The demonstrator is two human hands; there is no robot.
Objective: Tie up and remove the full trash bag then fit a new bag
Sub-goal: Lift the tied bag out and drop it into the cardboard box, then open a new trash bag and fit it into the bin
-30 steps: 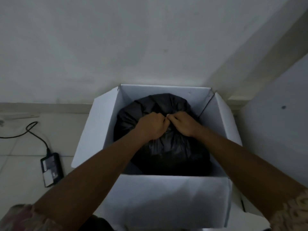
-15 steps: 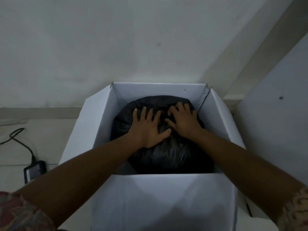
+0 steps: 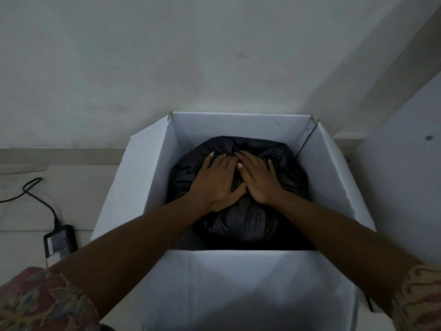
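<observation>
A full black trash bag sits inside a white cardboard box that serves as the bin. Its gathered top is bunched near the far side. My left hand lies flat on top of the bag, fingers straight and spread. My right hand lies flat beside it, fingers extended, its fingertips close to the left hand's. Both palms press on the bag. No new bag is in view.
The box stands against a white wall, its flaps folded outward. A black power adapter with a cable lies on the tiled floor to the left. A white panel stands close on the right.
A second ago both hands were fists gripping the bag's gathered top. They let go and flattened onto the bag, and have since drawn closer together on its top.
</observation>
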